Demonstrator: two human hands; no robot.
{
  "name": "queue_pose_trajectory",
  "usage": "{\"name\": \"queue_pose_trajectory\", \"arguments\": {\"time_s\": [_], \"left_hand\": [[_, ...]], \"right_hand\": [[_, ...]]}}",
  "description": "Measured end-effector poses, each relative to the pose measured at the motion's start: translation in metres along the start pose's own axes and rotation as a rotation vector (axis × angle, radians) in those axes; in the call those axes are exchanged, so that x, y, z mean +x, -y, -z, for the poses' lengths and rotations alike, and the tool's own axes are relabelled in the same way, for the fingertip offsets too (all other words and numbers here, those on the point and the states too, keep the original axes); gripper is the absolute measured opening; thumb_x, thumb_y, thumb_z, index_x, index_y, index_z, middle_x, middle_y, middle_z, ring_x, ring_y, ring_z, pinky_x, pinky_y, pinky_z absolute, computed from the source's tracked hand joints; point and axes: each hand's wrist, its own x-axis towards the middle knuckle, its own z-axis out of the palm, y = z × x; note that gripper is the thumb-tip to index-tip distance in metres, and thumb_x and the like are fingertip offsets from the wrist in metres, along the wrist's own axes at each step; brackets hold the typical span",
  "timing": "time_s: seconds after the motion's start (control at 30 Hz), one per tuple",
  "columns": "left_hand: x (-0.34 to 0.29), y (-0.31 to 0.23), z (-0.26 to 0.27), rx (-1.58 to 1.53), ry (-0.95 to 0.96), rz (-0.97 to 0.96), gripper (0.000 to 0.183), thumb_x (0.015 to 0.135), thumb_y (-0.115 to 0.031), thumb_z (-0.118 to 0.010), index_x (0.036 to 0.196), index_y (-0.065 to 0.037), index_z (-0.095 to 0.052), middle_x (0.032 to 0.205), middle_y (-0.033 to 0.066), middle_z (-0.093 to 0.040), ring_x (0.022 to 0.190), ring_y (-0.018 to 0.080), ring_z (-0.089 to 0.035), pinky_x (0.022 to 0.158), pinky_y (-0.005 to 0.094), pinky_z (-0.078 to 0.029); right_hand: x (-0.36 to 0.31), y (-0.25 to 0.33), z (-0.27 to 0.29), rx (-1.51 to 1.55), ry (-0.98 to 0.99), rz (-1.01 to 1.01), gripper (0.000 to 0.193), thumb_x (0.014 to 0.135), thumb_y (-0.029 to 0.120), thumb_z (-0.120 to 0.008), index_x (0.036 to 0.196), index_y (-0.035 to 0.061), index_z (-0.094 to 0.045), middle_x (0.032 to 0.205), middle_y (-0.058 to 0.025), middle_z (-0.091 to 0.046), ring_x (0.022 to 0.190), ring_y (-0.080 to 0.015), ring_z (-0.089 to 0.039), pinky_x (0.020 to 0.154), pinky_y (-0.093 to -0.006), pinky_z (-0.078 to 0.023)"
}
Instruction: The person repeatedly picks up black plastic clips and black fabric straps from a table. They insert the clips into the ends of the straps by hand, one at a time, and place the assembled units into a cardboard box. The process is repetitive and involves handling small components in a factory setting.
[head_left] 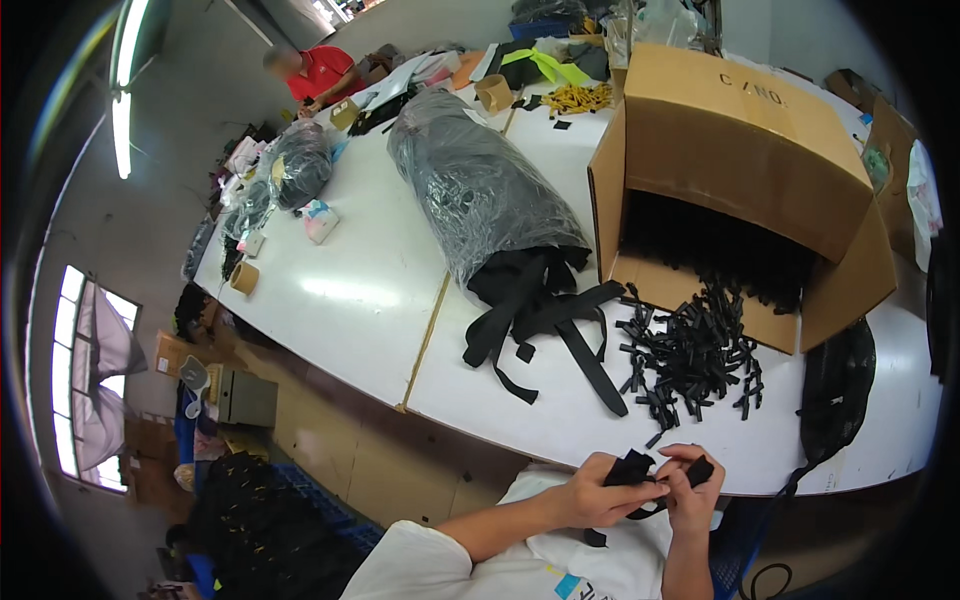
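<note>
Close to my body at the table's near edge, my left hand is closed round a black fabric strap. My right hand pinches the same black material, and its fingertips meet those of the left. The small detail between the fingertips is hidden. Just beyond my hands lies a heap of small black stick-like pieces, which spills out of a cardboard box lying on its side. Left of the heap, loose black straps trail from a large clear plastic bag of black goods.
A long white table spreads ahead. A black bag lies at its right. Yellow pieces, a tape roll and fabrics sit farther back. A person in a red shirt works at the far left. Dark goods are piled lower left.
</note>
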Motion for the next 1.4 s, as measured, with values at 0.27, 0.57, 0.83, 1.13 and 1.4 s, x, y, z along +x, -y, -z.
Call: {"name": "queue_pose_trajectory", "arguments": {"time_s": [0.27, 0.57, 0.83, 1.13, 1.4], "left_hand": [[0.006, -0.009, 0.004, -0.206, -0.049, 0.131, 0.035, 0.063, 0.009, -0.068, 0.094, -0.007, -0.069, 0.086, 0.0094, -0.065, 0.07, 0.0185, -0.062, 0.065, 0.0261, -0.049], [0.003, -0.005, 0.007, -0.222, -0.091, 0.227, 0.025, 0.066, 0.013, -0.057, 0.083, -0.001, -0.067, 0.077, 0.013, -0.064, 0.061, 0.0143, -0.06, 0.055, 0.0238, -0.048], [-0.004, 0.005, -0.001, -0.291, -0.057, 0.276, 0.029, 0.061, 0.016, -0.06, 0.085, -0.001, -0.066, 0.079, 0.0132, -0.066, 0.066, 0.0191, -0.063, 0.059, 0.026, -0.049], [-0.001, 0.011, -0.006, -0.319, -0.018, 0.272, 0.03, 0.061, 0.017, -0.062, 0.085, -0.002, -0.066, 0.08, 0.0122, -0.065, 0.068, 0.0191, -0.063, 0.06, 0.0261, -0.05], [0.011, 0.013, -0.003, -0.201, 0.158, 0.227, 0.03, 0.063, 0.013, -0.066, 0.086, -0.005, -0.067, 0.082, 0.011, -0.065, 0.068, 0.0183, -0.063, 0.059, 0.0258, -0.051]], "right_hand": [[-0.004, 0.001, -0.013, -0.158, 0.012, 0.319, 0.009, 0.073, 0.003, -0.065, 0.071, -0.0053, -0.065, 0.059, -0.0105, -0.06, 0.042, -0.0096, -0.05, 0.041, -0.0203, -0.037], [-0.002, 0.021, -0.005, -0.746, 0.074, 0.889, 0.019, 0.064, 0.004, -0.077, 0.079, 0.0012, -0.065, 0.066, -0.0082, -0.063, 0.044, -0.0168, -0.051, 0.04, -0.0248, -0.038], [-0.009, 0.012, 0.0, -0.598, 0.089, 0.763, 0.022, 0.067, -0.001, -0.074, 0.085, -0.0019, -0.063, 0.067, -0.0094, -0.062, 0.047, -0.018, -0.056, 0.041, -0.0257, -0.041], [-0.011, 0.013, 0.001, -0.495, 0.044, 0.622, 0.024, 0.067, -0.004, -0.071, 0.089, -0.0033, -0.062, 0.068, -0.0126, -0.063, 0.051, -0.0213, -0.06, 0.046, -0.028, -0.047], [-0.011, 0.019, 0.012, -0.83, 0.12, 0.72, 0.028, 0.061, 0.0, -0.069, 0.087, -0.0033, -0.061, 0.073, -0.0095, -0.061, 0.048, -0.0163, -0.052, 0.042, -0.0247, -0.04]]}}
